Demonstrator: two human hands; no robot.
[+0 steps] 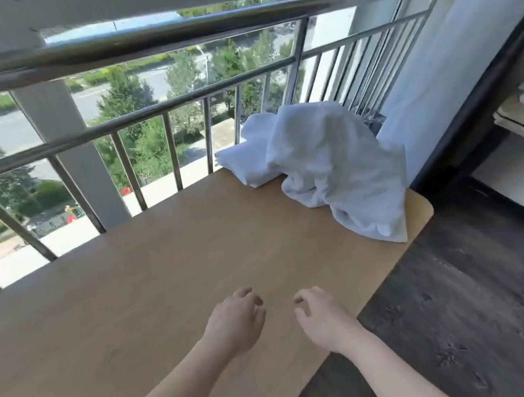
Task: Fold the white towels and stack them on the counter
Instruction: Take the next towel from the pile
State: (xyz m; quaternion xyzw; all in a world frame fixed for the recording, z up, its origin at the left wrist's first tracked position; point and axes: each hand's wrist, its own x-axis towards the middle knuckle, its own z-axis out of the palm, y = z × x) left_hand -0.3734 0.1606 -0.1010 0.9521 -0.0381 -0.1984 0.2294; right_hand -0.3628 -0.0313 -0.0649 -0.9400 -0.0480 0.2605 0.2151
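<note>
Hovering low over the counter [133, 306] with left hand [236, 324] and right hand [322, 320], side by side, near the front edge. Loosely curled on both, gripping nothing. Up at the far right corner, a crumpled, unfolded heap of towels [328, 166], by the railing [135, 115], spilling toward the right edge. Well apart from both hands.

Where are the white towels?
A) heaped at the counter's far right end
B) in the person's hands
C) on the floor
A: the white towels lie crumpled at the far right end of the wooden counter; the left hand and right hand hold nothing.
</note>
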